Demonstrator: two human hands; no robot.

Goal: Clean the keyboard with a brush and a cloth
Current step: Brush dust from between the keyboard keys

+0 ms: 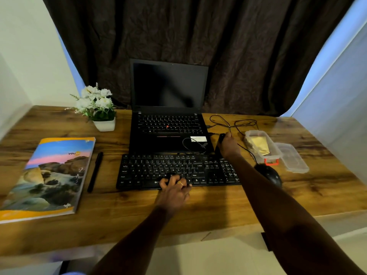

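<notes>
A black external keyboard lies on the wooden desk in front of an open black laptop. My left hand rests on the keyboard's front edge, fingers curled over the lower keys. Behind the keyboard's right end, my right hand grips a dark object, apparently the brush; only its upper end shows. A yellow cloth lies folded inside a clear plastic box to the right.
A black mouse and its looping cable lie right of the keyboard, with the box's clear lid beside it. To the left are a pen, a colourful notebook and a white flower pot.
</notes>
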